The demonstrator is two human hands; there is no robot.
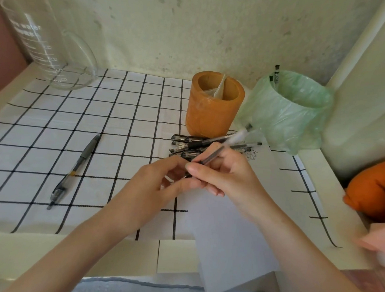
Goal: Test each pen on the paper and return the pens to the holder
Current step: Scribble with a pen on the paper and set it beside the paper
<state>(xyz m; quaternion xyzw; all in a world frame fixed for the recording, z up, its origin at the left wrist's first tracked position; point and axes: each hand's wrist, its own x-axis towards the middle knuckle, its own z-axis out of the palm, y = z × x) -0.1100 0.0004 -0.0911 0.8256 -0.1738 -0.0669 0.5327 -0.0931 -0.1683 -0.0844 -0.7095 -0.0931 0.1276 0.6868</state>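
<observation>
Right hand [225, 176] grips one pen [211, 157] over paper [227, 237], near center; left hand [158, 184] pinches its near end. Roughly five in pile [187, 143] beside one orange holder [213, 111]. One lone pen [74, 171] left. Two more pens [276, 75] in green bag [289, 113], far right.

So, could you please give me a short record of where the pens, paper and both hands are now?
right hand: grips held pen
left hand: pinches held pen's lower end
pen pile: lying before the orange holder
lone pen: on the cloth, left
paper: under the hands, small marks near far end
green bag: two pens stick out
</observation>
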